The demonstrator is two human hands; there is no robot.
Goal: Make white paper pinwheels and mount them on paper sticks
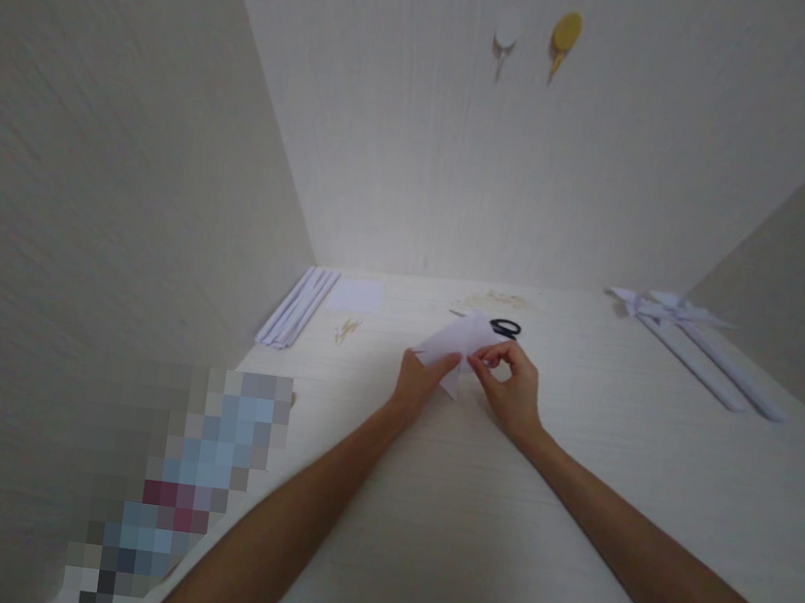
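Note:
A small folded sheet of white paper (450, 345) is held just above the white tabletop (464, 515) between both hands. My left hand (420, 380) grips its lower left part from underneath. My right hand (511, 385) pinches its right edge with thumb and fingertips. Black-handled scissors (504, 328) lie on the table just behind the paper, partly hidden by it.
Rolled white paper sticks (297, 306) lie at the back left beside a flat white sheet (357, 294) and a few small pale splinters (346, 330). Paper pinwheels on sticks (691, 339) lie at the back right. Walls close in on three sides; two hooks (536, 36) hang on the back wall.

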